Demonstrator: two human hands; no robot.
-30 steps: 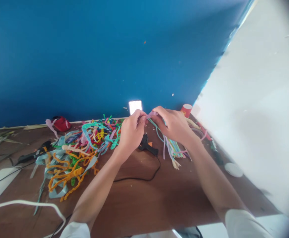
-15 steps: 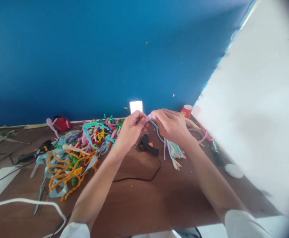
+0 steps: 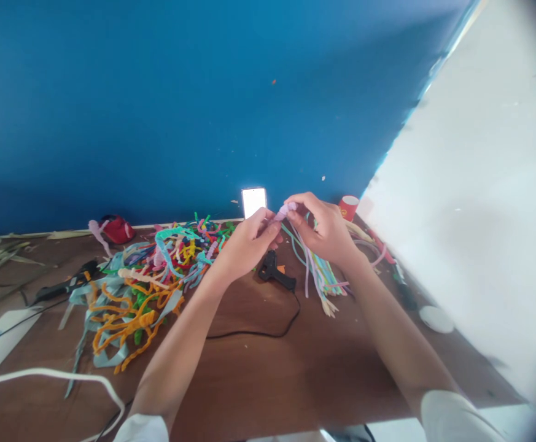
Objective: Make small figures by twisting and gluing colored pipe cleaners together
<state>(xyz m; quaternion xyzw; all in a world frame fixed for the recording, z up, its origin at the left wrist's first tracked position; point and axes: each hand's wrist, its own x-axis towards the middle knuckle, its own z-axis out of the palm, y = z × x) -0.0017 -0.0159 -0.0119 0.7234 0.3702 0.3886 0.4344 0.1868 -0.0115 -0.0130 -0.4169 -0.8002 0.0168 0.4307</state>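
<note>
Head view: one lilac coiled chenille stem [image 3: 287, 210], held up off the table [image 3: 268, 380], just beyond the black glue gun [image 3: 274, 270] (my landmark) and a bit to its right. Left hand [image 3: 252, 236] pinches the near end between thumb and fingers; right hand [image 3: 325, 228] grips the far end, thumb against forefinger, other fingers loosely curled. Neither has let go.

Handling, my guess from here: next to no weight, fuzzy and soft outside, bendy wire core, so it should keep whatever bend I give it. Not slippery, not fragile, though a hard squeeze could flatten the coil. I'd take it by the two ends and leave the middle alone.

Counts: hands, two. Lilac piece in hand, one. Smartphone [image 3: 253, 202], one, beyond the glue gun. Red paper cup [image 3: 349, 209], one, beyond it to the right. White disc [image 3: 436, 319], one, well right. Pastel stem bundle [image 3: 325, 279], one, just right; strands overlap, can't count. Multicoloured chenille tangle [image 3: 150, 301], one heap, left; pieces uncountable. Second black tool [image 3: 67, 283], one, far left, probably another glue gun.
</note>
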